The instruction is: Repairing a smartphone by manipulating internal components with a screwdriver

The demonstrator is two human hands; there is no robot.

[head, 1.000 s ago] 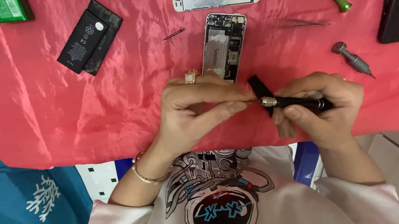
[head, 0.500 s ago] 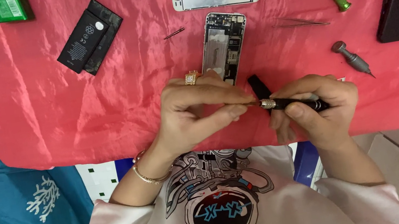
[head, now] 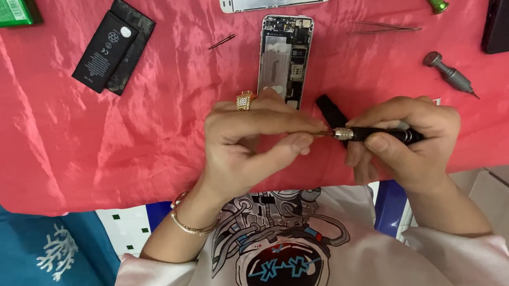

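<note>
A black screwdriver (head: 377,134) lies with its long axis nearly level across the lower middle of the frame, its silver collar and tip pointing left. The right hand (head: 402,142) is wrapped around its handle; the left hand (head: 254,139) pinches the tip between thumb and fingers. Just above them an opened phone body (head: 285,58) lies lengthwise up the frame on the tabletop's red satin cloth (head: 49,150). Blue patterned fabric (head: 6,267) fills the lower left.

Black-handled screwdriver (head: 373,133) with silver collar, lying level above the red cloth's near edge, tip leftward
</note>
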